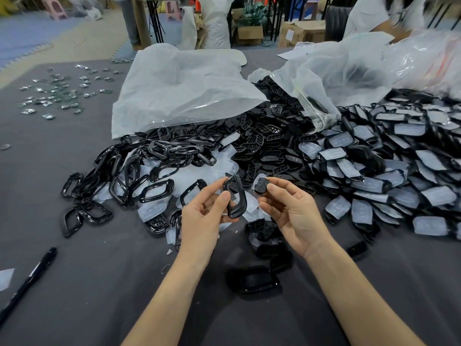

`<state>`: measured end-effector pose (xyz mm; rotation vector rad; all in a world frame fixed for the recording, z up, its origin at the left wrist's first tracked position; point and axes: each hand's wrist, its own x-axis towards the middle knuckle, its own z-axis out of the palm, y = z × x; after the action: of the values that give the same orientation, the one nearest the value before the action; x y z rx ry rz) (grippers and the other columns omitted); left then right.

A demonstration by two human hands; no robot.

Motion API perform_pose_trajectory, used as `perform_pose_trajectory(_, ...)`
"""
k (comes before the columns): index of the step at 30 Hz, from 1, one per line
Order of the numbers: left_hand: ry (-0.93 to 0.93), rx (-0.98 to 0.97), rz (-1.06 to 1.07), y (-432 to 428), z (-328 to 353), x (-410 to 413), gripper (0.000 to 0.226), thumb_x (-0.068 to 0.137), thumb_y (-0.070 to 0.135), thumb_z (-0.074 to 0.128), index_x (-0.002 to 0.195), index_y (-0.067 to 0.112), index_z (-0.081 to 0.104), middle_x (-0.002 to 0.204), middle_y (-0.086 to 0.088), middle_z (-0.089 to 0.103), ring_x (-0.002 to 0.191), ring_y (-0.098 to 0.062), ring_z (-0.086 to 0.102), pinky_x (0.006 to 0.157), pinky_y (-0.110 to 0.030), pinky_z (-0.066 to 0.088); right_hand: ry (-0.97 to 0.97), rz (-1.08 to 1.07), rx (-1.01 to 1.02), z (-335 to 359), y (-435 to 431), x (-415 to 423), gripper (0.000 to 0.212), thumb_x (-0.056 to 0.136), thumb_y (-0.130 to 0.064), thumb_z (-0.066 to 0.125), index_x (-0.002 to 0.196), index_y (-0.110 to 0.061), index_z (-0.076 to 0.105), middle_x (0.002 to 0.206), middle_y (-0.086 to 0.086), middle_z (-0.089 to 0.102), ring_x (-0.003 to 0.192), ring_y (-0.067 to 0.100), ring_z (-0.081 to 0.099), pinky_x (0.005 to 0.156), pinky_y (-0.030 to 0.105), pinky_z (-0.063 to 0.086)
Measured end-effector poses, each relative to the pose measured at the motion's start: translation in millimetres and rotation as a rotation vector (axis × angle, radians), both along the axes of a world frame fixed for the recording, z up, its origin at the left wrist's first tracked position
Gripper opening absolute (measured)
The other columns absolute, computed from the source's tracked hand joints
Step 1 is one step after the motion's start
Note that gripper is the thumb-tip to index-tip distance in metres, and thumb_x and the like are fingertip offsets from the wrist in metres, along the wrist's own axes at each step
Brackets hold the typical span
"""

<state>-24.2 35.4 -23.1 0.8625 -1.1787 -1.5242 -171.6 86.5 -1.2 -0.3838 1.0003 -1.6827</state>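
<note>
Pinching by fingertips (225,197) only, the left hand (203,217) may drop its black frame (237,206), or the right hand (293,212) its button pad (261,186), into the parts heap (272,148) just beyond.

head cam, my only view | wide-angle, head-worn, facing forward and down | close in, left hand (204,216) and right hand (291,216) mid-frame over the grey table (74,283)

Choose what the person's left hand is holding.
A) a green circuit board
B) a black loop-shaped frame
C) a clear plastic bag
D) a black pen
B: the left hand pinches a black loop-shaped frame, held up over the grey table.
</note>
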Motion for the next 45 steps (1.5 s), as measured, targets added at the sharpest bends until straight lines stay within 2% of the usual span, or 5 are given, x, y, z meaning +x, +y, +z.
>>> perform_pose_trajectory(7,0.001,-0.003,-0.012,1.3,3.5,-0.7,0.023,0.082,0.020,0.065,0.104,0.024,0.070,0.069,0.003,0.069,0.070,-0.007,0.067,0.060,-0.025,0.057,0.050,-0.002,-0.024,-0.4,1.2,0.2,0.023,0.072,-0.006,0.066,0.095,-0.006,0.061,0.071,0.008,0.070,0.056,0.014,0.066,0.054,0.019,0.055)
perform_pose_trajectory(14,-0.132,-0.106,-0.074,5.7,6.8,-1.1,0.030,0.090,0.002,0.060,0.104,0.027,0.068,0.070,0.006,0.070,0.067,-0.005,0.066,0.057,-0.021,0.056,0.440,-0.043,-0.005,-3.7,3.6,4.0,0.019,0.087,0.007,0.059,0.090,-0.011,0.065,0.070,0.000,0.070,0.064,0.014,0.067,0.060,0.022,0.055)
perform_pose_trajectory(27,-0.359,-0.299,-0.058,6.9,1.1,-2.0,0.031,0.087,0.012,0.070,0.103,0.039,0.066,0.056,0.017,0.058,0.051,0.001,0.054,0.052,-0.013,0.049,0.382,0.058,0.054,-6.5,4.6,4.9,0.014,0.082,0.000,0.067,0.097,-0.002,0.068,0.087,0.015,0.074,0.075,0.023,0.071,0.066,0.031,0.059)
perform_pose_trajectory(41,-0.353,-0.221,-0.019,5.2,-0.6,-1.6,0.022,0.087,0.015,0.069,0.087,0.037,0.071,0.079,0.003,0.073,0.071,-0.024,0.064,0.059,-0.022,0.055,0.386,0.127,0.021,-2.8,4.8,6.4,0.016,0.078,0.007,0.067,0.086,-0.007,0.066,0.077,0.007,0.070,0.072,0.014,0.068,0.062,0.026,0.057)
perform_pose_trajectory(45,-0.361,-0.225,-0.020,5.9,1.6,-1.3,0.026,0.086,0.013,0.070,0.080,0.038,0.069,0.069,0.016,0.069,0.060,0.001,0.059,0.054,-0.013,0.049,0.410,0.160,0.060,-4.1,5.1,8.5,0.013,0.081,0.006,0.066,0.080,-0.007,0.066,0.077,0.009,0.069,0.074,0.016,0.068,0.066,0.028,0.058)
